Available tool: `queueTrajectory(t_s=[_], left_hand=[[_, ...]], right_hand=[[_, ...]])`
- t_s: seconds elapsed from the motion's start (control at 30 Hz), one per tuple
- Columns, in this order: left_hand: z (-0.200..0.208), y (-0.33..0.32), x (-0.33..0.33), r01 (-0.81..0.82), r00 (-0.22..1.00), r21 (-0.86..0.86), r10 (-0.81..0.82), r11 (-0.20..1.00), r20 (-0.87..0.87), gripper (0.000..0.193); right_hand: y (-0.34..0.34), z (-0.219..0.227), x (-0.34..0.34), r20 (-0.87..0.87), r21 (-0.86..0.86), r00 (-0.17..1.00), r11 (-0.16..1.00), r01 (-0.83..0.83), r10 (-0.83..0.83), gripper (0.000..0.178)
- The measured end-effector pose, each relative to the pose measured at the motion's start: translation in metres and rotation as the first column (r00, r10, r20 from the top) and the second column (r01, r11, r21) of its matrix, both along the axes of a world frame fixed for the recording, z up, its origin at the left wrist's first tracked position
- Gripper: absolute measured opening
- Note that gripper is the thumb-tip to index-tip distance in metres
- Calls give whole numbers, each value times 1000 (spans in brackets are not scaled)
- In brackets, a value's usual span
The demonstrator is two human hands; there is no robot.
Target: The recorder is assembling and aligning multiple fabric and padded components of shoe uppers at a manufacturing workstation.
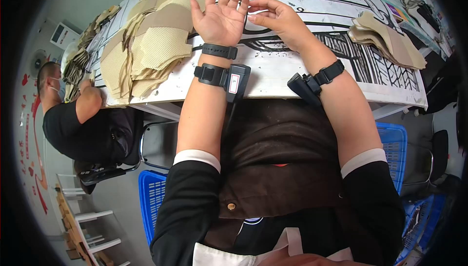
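Observation:
My left hand (222, 21) is raised over the table with the palm turned up and the fingers spread; nothing lies in it. Beside it, my right hand (285, 22) reaches inward, its fingertips close to the edge of the left palm. Its thumb and fingers are stretched out and a little apart, with no object visible between them. Left of my left hand lies a large spread of beige mesh-textured cut pieces (158, 47), stacked in overlapping layers. Further off to the right of my right hand sits a smaller stack of similar beige pieces (387, 42).
The white table (273, 83) carries black line drawings and dark specks. A co-worker (83, 120) sits at its left side near more stacked pieces. Blue plastic baskets (392, 144) stand below on both sides. Dark devices (237, 82) are strapped to my forearms.

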State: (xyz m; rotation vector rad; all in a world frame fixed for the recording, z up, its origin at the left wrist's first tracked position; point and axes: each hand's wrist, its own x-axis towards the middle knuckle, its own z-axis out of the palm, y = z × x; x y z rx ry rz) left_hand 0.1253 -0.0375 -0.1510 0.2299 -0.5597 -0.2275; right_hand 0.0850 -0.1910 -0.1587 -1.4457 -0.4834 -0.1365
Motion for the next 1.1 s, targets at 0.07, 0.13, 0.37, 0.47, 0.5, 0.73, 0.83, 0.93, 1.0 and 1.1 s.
queueTrajectory(t_s=[0.07, 0.13, 0.37, 0.47, 0.5, 0.73, 0.83, 0.93, 1.0, 1.1], left_hand=[[0, 1, 0, 94, 990, -55, -88, 994, 109, 62], [1, 1, 0, 136, 981, -59, -127, 989, 144, 63], [2, 1, -1, 216, 962, -88, -196, 972, 189, 66], [3, -1, -3, 236, 955, -82, -216, 968, 205, 67], [2, -2, -4, 236, 955, -82, -215, 968, 205, 67], [1, -11, -7, 319, 940, -97, -302, 943, 157, 68], [4, -18, -12, 312, 946, -90, -301, 946, 120, 67], [6, -23, -19, 364, 928, -129, -348, 922, 134, 66], [6, -25, -22, 313, 948, -118, -303, 942, 96, 65], [13, -28, -31, 104, 993, 37, -106, 994, 46, 65]], right_hand=[[3, 0, -1, 3, 61, 1000, 998, 11, -11, 44], [3, -1, 0, -13, 96, 1000, 995, 3, -1, 44], [2, -3, 2, 61, 114, 998, 993, -38, 31, 37], [0, -4, 3, 46, 54, 998, 998, -37, 34, 36], [0, -3, 3, 46, 54, 998, 998, -37, 35, 36], [0, -3, 1, 85, -3, 996, 999, 39, -39, 25], [-2, -7, 3, 143, 57, 988, 997, 45, -53, 30], [6, -6, 1, 64, 294, 998, 956, -12, -7, 43], [9, -3, 2, 21, 342, 999, 938, -48, 43, 43], [14, 1, -7, -58, 391, 998, 920, -3, 28, 43]])
